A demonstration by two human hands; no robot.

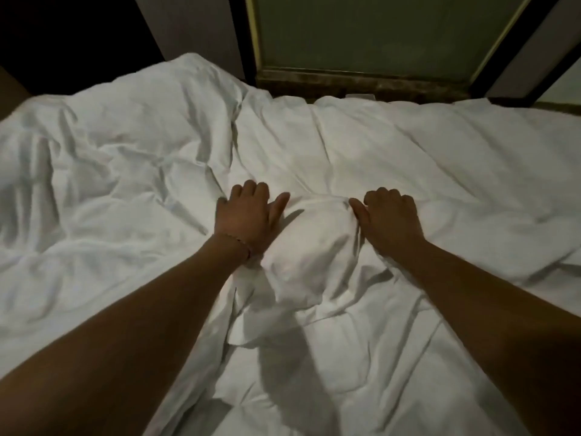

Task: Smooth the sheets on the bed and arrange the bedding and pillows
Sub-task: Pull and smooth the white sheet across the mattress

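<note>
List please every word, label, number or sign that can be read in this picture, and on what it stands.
None can be read. The white duvet, the left hand, the right hand and the dark framed panel behind the bed show no print, tag or number.

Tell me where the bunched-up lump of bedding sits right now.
In the head view the bunched lump of bedding sits near the middle of the bed, between the left hand and the right hand, which touch its sides.
</note>
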